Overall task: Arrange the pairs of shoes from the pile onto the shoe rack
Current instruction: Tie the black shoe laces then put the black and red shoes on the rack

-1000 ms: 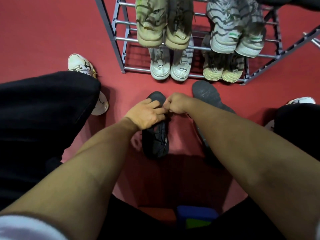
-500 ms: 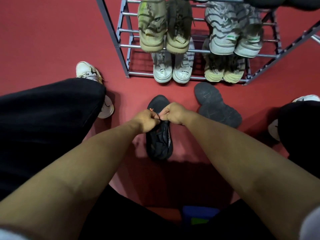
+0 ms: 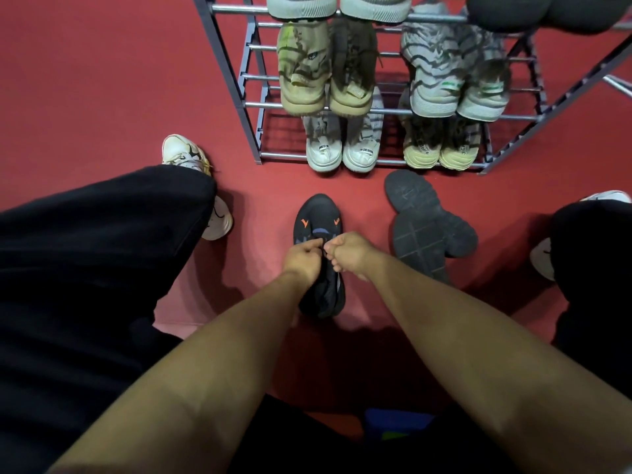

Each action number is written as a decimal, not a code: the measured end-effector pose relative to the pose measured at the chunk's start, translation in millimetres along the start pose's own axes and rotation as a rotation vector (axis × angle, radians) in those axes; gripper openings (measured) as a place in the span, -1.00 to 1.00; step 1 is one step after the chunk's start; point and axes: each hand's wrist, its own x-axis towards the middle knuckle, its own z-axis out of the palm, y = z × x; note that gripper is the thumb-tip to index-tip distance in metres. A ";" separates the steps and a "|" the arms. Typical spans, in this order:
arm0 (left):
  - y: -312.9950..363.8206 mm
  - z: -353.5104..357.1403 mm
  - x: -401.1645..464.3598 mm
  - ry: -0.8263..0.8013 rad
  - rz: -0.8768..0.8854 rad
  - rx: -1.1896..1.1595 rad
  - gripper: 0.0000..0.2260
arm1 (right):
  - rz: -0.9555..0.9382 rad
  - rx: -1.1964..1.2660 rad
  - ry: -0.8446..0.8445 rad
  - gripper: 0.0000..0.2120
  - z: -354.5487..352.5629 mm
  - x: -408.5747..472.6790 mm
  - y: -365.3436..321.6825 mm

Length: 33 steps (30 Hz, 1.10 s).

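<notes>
Both my hands are down on the black shoe [image 3: 318, 217], which sits upright on the red floor [image 3: 102, 80], toe pointing far toward the shoe rack [image 3: 236, 80]. Left hand [image 3: 302, 260] has its fingers curled, pinching at the laces over the tongue. Right hand [image 3: 349, 251] is also curled, pinching the same lace area, knuckles almost touching the left hand. Can't tell exactly which lace strand each holds. The matching black shoe [image 3: 424, 220] lies sole-up just right of it, near the rack's bottom rail. The rack is already loaded: white pair [image 3: 342, 148] and yellow-soled pair [image 3: 439, 152] on the low tier, tan pair [image 3: 325, 73] and grey striped pair [image 3: 455, 80] above.
</notes>
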 end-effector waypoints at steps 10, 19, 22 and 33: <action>-6.6 -10.4 14.9 0.043 0.154 0.489 -0.88 | 0.137 0.216 -0.017 -0.87 -3.7 -1.5 -5.7; -0.2 -13.9 -15.3 0.165 0.202 0.626 -0.82 | 0.086 0.150 0.184 -0.79 5.1 9.4 5.3; -7.2 -24.7 -26.4 0.060 0.284 1.023 -0.75 | -0.018 -0.124 0.234 -0.73 10.9 6.0 1.1; -4.2 -22.4 -23.3 0.106 0.079 0.949 -0.65 | -0.164 -0.450 0.115 -0.68 -27.1 -20.0 3.9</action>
